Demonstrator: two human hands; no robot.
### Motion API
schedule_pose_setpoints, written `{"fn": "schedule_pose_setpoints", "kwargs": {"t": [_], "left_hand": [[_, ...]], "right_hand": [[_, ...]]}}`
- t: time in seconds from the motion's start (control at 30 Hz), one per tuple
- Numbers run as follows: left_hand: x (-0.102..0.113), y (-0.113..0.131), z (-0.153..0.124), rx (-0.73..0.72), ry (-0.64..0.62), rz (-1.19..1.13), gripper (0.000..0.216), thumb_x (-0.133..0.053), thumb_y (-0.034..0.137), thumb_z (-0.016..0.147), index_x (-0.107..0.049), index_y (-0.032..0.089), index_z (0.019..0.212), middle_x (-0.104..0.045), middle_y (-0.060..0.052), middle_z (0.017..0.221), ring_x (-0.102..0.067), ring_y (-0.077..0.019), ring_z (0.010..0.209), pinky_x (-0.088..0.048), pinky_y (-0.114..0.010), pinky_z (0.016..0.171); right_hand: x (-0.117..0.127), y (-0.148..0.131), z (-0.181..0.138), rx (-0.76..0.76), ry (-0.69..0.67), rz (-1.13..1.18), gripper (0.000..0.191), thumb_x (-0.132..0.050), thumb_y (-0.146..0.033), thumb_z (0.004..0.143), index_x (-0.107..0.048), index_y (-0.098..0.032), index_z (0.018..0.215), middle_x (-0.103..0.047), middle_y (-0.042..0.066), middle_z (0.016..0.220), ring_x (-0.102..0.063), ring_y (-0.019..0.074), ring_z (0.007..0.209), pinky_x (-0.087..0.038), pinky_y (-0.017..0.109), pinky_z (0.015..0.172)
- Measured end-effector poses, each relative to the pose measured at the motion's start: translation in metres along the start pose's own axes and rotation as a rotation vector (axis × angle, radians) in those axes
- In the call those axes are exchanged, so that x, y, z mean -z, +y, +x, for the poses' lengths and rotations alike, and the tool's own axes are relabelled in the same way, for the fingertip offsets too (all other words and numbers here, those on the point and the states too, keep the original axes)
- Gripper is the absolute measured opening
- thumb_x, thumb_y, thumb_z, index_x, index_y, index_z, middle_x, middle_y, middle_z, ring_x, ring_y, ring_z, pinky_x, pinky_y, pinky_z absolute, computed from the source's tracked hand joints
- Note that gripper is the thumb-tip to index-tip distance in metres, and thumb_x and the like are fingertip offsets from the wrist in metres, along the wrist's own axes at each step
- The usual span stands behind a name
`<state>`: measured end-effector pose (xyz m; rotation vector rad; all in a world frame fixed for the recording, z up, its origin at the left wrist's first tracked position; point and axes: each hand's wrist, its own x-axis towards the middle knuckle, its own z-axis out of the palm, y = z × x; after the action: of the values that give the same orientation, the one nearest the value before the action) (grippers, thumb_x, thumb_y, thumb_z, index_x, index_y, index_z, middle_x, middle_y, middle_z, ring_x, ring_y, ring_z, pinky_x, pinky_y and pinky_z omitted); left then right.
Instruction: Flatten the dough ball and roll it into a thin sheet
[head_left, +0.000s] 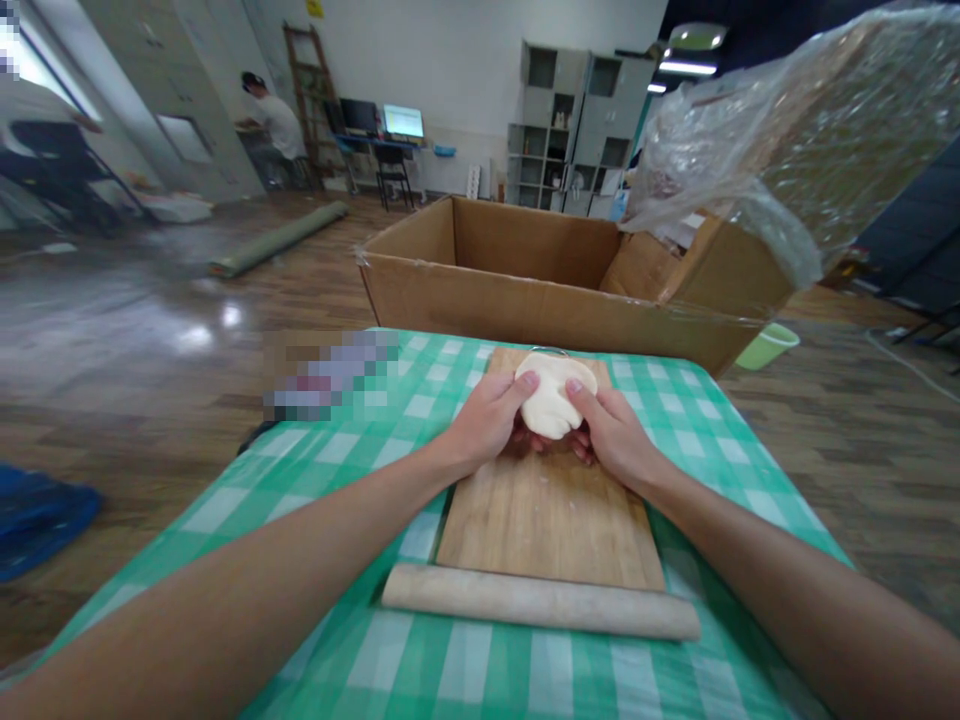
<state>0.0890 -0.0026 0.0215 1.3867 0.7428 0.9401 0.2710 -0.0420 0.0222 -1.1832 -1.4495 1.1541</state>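
A pale, flattened piece of dough [553, 405] is held up between my two hands, over the far half of a wooden cutting board [551, 520]. My left hand [491, 415] grips its left side, thumb on top and fingers curled beneath. On the opposite side, my right hand [611, 425] pinches it the same way. The dough's surface looks uneven, with dents near the thumbs. A wooden rolling pin [540, 600] lies crosswise along the board's near edge. Part of my fingers is hidden under the dough.
A green-and-white checked cloth [352, 560] covers the table. Beyond it stands a large open cardboard box [525, 290] with plastic wrap [810, 130] at its right. A green bin [769, 345] is behind the table's right corner. A person [274, 125] sits far back left.
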Motion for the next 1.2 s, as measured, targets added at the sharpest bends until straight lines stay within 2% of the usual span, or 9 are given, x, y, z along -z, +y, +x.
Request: {"fn": "schedule_pose_setpoints", "kwargs": {"t": [0.17, 0.27, 0.43, 0.6, 0.77, 0.9, 1.03, 1.2], "left_hand": [[0.000, -0.002, 0.003, 0.005, -0.040, -0.099, 0.057, -0.059, 0.068, 0.094, -0.067, 0.013, 0.080, -0.069, -0.008, 0.060, -0.059, -0.0141, 0.045, -0.039, -0.023, 0.042], [-0.002, -0.001, 0.003, 0.005, -0.072, -0.105, 0.060, -0.055, 0.069, 0.095, -0.068, 0.012, 0.080, -0.069, -0.008, 0.058, -0.060, -0.0145, 0.044, -0.039, -0.022, 0.042], [-0.003, 0.003, 0.000, -0.021, 0.040, -0.061, 0.058, -0.057, 0.069, 0.095, -0.068, 0.012, 0.086, -0.069, -0.005, 0.059, -0.061, -0.0139, 0.044, -0.037, -0.021, 0.040], [-0.003, 0.001, 0.000, 0.000, 0.071, -0.052, 0.060, -0.058, 0.070, 0.094, -0.069, 0.012, 0.087, -0.068, -0.005, 0.059, -0.061, -0.0145, 0.043, -0.037, -0.022, 0.039], [-0.001, -0.005, 0.005, 0.015, 0.036, -0.181, 0.057, -0.063, 0.068, 0.091, -0.070, 0.011, 0.090, -0.071, -0.007, 0.067, -0.064, -0.0158, 0.050, -0.045, -0.024, 0.045], [0.004, -0.010, 0.011, 0.020, -0.068, -0.293, 0.057, -0.067, 0.068, 0.089, -0.072, 0.011, 0.093, -0.073, -0.009, 0.074, -0.064, -0.0164, 0.055, -0.049, -0.026, 0.049], [0.007, -0.009, 0.009, 0.001, -0.165, -0.202, 0.049, -0.076, 0.059, 0.087, -0.073, 0.011, 0.098, -0.075, -0.010, 0.082, -0.067, -0.0164, 0.065, -0.049, -0.024, 0.056], [0.003, -0.001, 0.001, -0.038, -0.127, -0.041, 0.046, -0.074, 0.058, 0.089, -0.073, 0.013, 0.098, -0.074, -0.007, 0.078, -0.064, -0.0152, 0.062, -0.045, -0.023, 0.053]], "right_hand": [[-0.002, -0.003, -0.003, 0.079, 0.060, -0.034, 0.069, -0.050, -0.077, 0.097, -0.059, -0.018, 0.062, -0.050, -0.002, 0.044, -0.041, 0.0084, 0.035, -0.028, 0.021, 0.033], [0.000, -0.001, -0.002, 0.046, 0.050, 0.034, 0.069, -0.051, -0.079, 0.096, -0.057, -0.019, 0.061, -0.048, -0.003, 0.044, -0.044, 0.0091, 0.035, -0.029, 0.021, 0.033], [0.001, 0.002, 0.001, -0.067, 0.000, 0.096, 0.071, -0.049, -0.083, 0.094, -0.056, -0.020, 0.063, -0.050, -0.002, 0.046, -0.052, 0.0117, 0.037, -0.037, 0.021, 0.033], [-0.001, -0.001, -0.001, -0.020, 0.054, 0.036, 0.068, -0.053, -0.081, 0.093, -0.047, -0.023, 0.058, -0.044, -0.005, 0.042, -0.047, 0.0104, 0.032, -0.033, 0.020, 0.029], [-0.001, -0.001, -0.002, 0.014, 0.063, 0.025, 0.070, -0.051, -0.081, 0.095, -0.044, -0.023, 0.056, -0.043, -0.004, 0.041, -0.046, 0.0105, 0.031, -0.032, 0.021, 0.029], [0.000, 0.003, 0.000, 0.040, 0.060, 0.051, 0.070, -0.052, -0.081, 0.095, -0.046, -0.022, 0.057, -0.045, -0.004, 0.042, -0.046, 0.0092, 0.034, -0.033, 0.020, 0.032], [0.003, 0.005, 0.004, 0.028, 0.026, 0.097, 0.063, -0.058, -0.076, 0.094, -0.054, -0.020, 0.066, -0.051, -0.004, 0.049, -0.050, 0.0097, 0.039, -0.036, 0.020, 0.035], [0.006, 0.002, 0.005, -0.014, -0.074, 0.026, 0.049, -0.070, -0.066, 0.091, -0.070, -0.018, 0.098, -0.068, 0.000, 0.069, -0.055, 0.0101, 0.047, -0.040, 0.020, 0.038]]}}
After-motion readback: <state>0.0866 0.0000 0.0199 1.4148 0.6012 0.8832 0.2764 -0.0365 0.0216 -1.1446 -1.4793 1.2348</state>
